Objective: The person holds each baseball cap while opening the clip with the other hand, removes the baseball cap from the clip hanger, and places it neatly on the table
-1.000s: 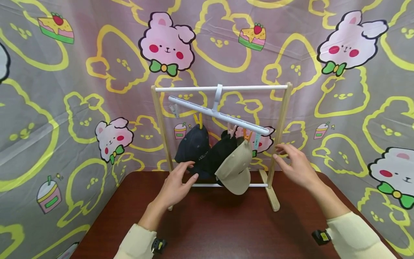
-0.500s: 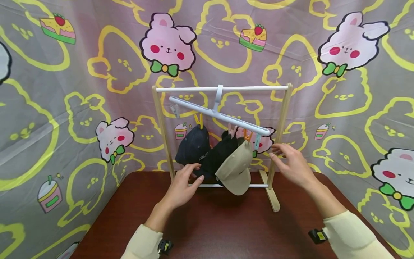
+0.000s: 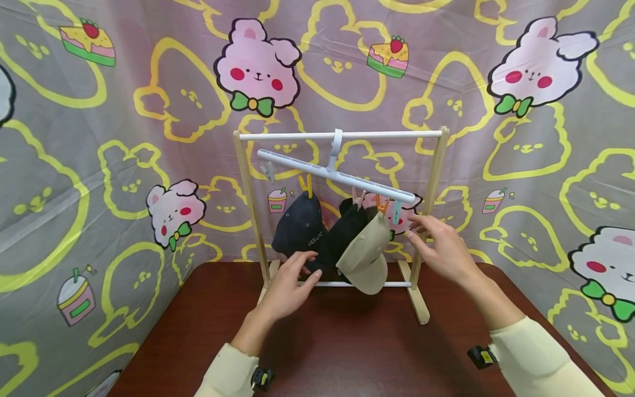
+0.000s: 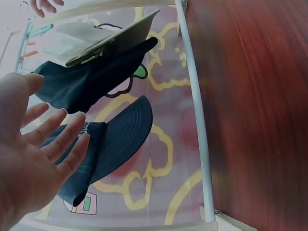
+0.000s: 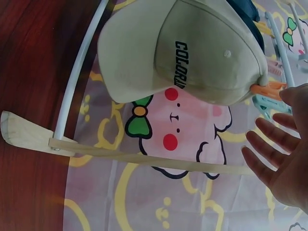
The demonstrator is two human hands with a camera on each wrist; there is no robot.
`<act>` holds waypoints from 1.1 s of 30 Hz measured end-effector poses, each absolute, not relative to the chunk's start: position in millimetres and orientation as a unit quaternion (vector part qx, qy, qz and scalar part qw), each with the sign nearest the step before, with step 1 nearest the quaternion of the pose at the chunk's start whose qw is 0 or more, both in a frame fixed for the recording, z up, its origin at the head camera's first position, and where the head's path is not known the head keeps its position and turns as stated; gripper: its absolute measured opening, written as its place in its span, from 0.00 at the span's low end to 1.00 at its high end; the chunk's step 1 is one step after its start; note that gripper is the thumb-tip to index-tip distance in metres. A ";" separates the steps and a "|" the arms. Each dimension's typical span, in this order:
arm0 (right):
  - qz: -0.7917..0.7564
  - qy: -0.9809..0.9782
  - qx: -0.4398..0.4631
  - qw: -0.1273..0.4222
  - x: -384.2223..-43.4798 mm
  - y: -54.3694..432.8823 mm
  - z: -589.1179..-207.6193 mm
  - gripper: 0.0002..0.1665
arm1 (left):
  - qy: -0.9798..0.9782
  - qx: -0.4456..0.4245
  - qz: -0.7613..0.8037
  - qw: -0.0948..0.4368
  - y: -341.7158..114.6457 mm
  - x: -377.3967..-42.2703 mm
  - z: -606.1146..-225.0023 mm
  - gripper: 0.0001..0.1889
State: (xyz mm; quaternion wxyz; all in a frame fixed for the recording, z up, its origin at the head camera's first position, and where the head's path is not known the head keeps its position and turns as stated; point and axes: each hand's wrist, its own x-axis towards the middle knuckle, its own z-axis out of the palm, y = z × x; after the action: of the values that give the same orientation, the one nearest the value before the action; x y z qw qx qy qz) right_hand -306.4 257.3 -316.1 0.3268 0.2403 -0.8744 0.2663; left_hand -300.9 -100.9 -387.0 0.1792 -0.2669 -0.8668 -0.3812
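Pale-blue plastic bar hanger (image 3: pixel 342 177), right end lower, navy fabric cap (image 3: pixel 299 220), black fabric cap (image 3: pixel 341 231), beige fabric cap (image 3: pixel 366 246), suspended beneath

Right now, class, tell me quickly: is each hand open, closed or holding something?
Left hand: open, holding nothing, near the navy cap.
Right hand: open, holding nothing, near the teal clip.

Three caps (image 3: pixel 364 251), five clips (image 3: pixel 382 204) and one hanger (image 3: pixel 337 176) can be counted. One rack (image 3: pixel 251 204) is seen, with two bars (image 3: pixel 292 135), two uprights (image 3: pixel 437 165) and two feet (image 3: pixel 420 306). Two hands (image 3: pixel 288 285), two sleeves (image 3: pixel 225 372) and two black devices (image 3: pixel 263 379) are shown; one surface (image 3: pixel 347 342) is also seen.
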 end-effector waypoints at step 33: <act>0.291 -0.859 0.274 0.320 -320.4 247.6 -313.8 0.21 | -0.879 -0.241 -0.385 0.144 -68.5 -294.5 -386.3 0.23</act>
State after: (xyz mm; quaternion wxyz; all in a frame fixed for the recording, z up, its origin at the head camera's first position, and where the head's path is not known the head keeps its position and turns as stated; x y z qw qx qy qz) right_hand -320.4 247.6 -313.8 0.3202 0.2737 -0.8590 0.2909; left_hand -294.5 -68.5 -386.3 0.1439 -0.2411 -0.8791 -0.3852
